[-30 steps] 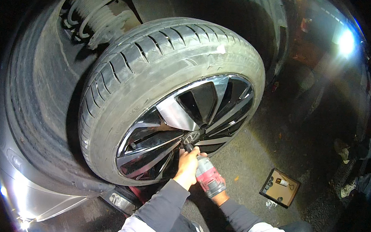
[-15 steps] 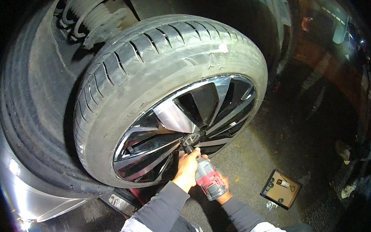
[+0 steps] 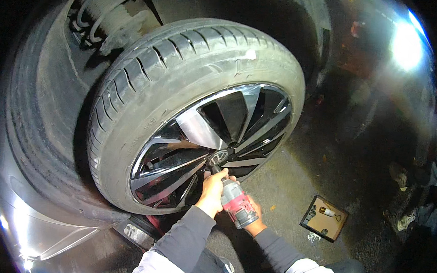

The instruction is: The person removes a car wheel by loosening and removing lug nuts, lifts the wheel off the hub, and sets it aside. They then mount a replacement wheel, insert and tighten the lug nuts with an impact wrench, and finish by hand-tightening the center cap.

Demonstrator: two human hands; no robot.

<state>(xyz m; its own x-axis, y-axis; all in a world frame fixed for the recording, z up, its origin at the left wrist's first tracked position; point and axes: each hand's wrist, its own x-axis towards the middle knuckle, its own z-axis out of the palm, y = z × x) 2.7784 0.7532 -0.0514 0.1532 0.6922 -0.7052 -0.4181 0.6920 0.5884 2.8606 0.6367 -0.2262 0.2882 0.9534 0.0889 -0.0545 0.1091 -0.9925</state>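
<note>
A red and grey cordless impact wrench (image 3: 238, 207) points at the wheel, its dark socket (image 3: 217, 169) just below the round centre cap (image 3: 218, 158). My left hand (image 3: 211, 191) is closed around the wrench's nose, close behind the socket. My right hand (image 3: 254, 218) wraps the handle from the right side, mostly hidden by the tool body. The wheel has a black and silver alloy rim (image 3: 199, 128) inside a dusty black tyre (image 3: 130, 127). Whether the socket sits on a lug nut is hidden behind my fingers.
On the ground to the right lies a shallow tray (image 3: 314, 225) holding several small dark round parts and a small cylindrical item. Above left, a coil spring (image 3: 103, 17) shows inside the wheel arch. Silver bodywork (image 3: 50, 234) curves along the lower left.
The wheel, wrench and both hands appear slightly further left and up as the view shifts. A bright light now shows at upper right. Both hands keep hold of the wrench.
</note>
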